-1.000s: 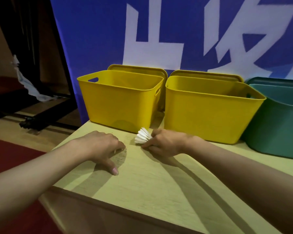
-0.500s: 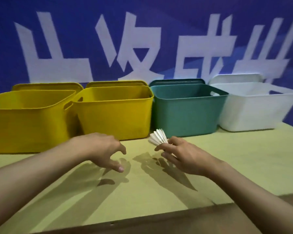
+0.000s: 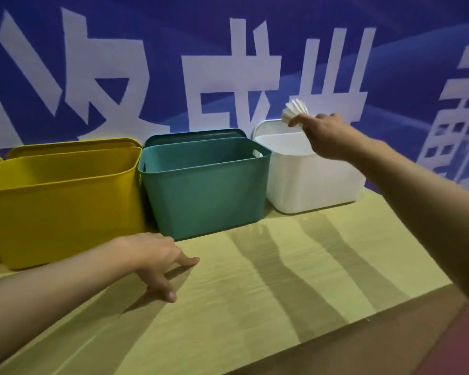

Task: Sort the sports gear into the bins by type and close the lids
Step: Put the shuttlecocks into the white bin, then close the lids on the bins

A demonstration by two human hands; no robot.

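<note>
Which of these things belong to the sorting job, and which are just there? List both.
Job:
- shuttlecock, pinched by the right hand above the white bin
- teal bin
- yellow bin
- lids standing behind the bins, such as the teal lid

Just there:
- table, where the left hand rests its fingertips
- blue banner behind

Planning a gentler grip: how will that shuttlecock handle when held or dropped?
Probably very light: the right hand pinches the shuttlecock with fingertips alone. Its thin white feathers look crushable. Dropped into the white bin, it would likely fall gently.
</note>
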